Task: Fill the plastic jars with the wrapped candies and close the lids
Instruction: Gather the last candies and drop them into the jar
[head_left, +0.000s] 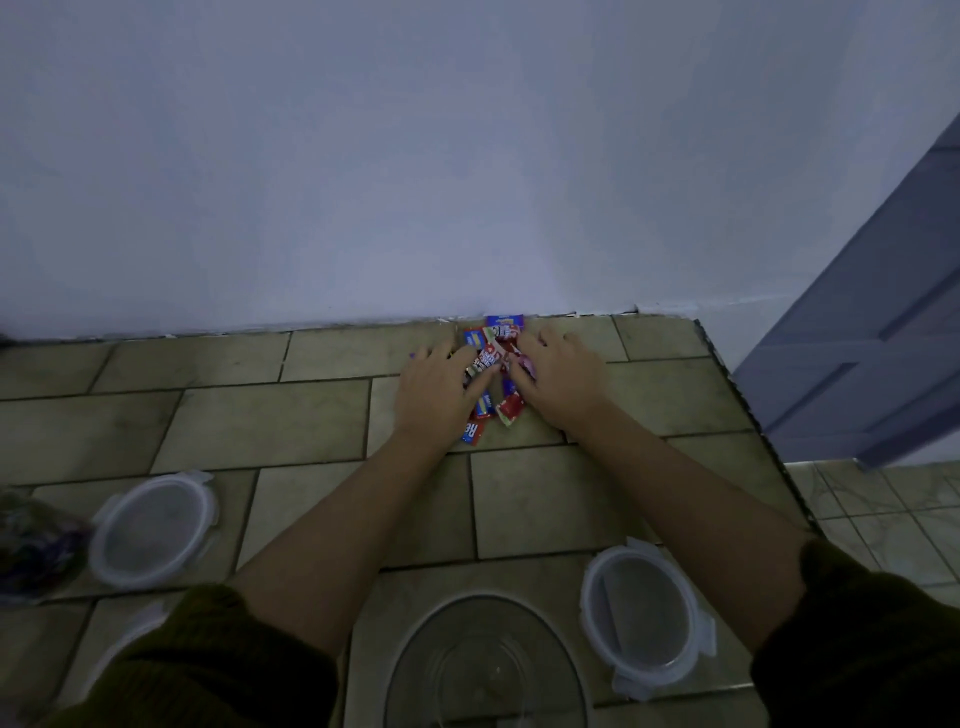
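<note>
- The clear plastic jar (485, 670) stands nearest, lidless and empty, between the two sleeves.
- One clip-on lid (647, 616) lies flat just right of it; a second lid (153, 527) lies well left, beside a blurred bag (31, 545) of coloured things.
- Farthest, by the wall on the tiled counter (234, 415), the wrapped candies (493, 374) sit heaped.
- Left hand (434, 392) and right hand (561, 379) flank the heap, fingers loosely spread on it, grasping none.

Wrapped candies (491, 358) heaped, clear jar (485, 667) open
</note>
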